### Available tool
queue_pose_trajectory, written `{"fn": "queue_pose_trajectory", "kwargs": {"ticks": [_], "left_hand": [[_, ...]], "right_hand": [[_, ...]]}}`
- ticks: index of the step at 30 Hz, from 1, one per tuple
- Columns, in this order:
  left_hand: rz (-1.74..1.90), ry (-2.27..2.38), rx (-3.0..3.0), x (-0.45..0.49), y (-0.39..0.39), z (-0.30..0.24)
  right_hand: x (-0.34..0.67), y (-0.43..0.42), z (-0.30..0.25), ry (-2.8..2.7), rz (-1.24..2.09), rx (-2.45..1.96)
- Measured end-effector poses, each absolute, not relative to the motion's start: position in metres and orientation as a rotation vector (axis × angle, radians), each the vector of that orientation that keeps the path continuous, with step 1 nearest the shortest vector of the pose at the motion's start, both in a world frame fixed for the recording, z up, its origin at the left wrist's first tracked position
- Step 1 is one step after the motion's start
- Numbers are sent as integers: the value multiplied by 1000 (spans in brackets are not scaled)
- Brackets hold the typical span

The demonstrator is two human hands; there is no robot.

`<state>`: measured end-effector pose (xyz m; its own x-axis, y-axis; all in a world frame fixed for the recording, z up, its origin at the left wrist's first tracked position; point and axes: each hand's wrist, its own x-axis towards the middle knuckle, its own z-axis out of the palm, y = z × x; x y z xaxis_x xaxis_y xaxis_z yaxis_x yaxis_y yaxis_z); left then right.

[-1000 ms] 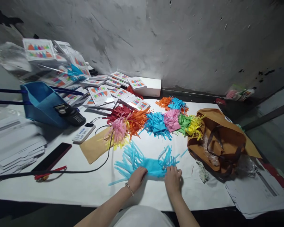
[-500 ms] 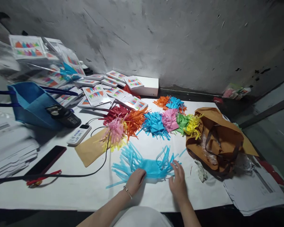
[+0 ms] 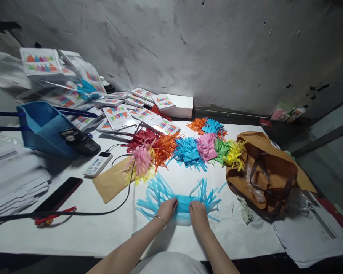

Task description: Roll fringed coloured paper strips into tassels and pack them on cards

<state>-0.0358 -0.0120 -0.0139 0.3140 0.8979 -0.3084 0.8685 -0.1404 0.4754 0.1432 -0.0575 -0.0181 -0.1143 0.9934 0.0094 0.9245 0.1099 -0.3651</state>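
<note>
A blue tissue-paper tassel sheet [image 3: 183,202] lies on the white table in front of me, its cut fringes fanned out to left and right around a plain middle band. My left hand [image 3: 167,210] is closed on the left end of that band, fingers curled onto the paper. At the band's right end my right hand [image 3: 198,215] is closed on the paper too, knuckles up. Just beyond lie bundled paper tassels: a blue one [image 3: 188,150], a pink one [image 3: 207,144], an orange one [image 3: 164,148] and a yellow one [image 3: 234,152].
At right stands an open brown bag [image 3: 263,175], with papers [image 3: 311,232] beside it. On the left are a phone [image 3: 58,196], a white power bank [image 3: 98,164], a black cable [image 3: 103,213], a blue bag [image 3: 42,129] and a heap of packaged cards [image 3: 118,117]. A grey wall rises behind.
My right hand has moved left from the right fringe onto the middle band and closed there. My left hand has shifted slightly up along the paper. The view has shifted slightly.
</note>
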Motion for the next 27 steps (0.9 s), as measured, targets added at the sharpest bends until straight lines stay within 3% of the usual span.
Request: {"fn": "queue_pose_trajectory", "kwargs": {"ticks": [18,27], "left_hand": [[-108,1671,2152,-27,11,5],[57,1194,2560,-30,-14,5]], "right_hand": [[131,-38,-12,-1951,303,-2219],[134,-36,-10,-1878,249,-2243]]}}
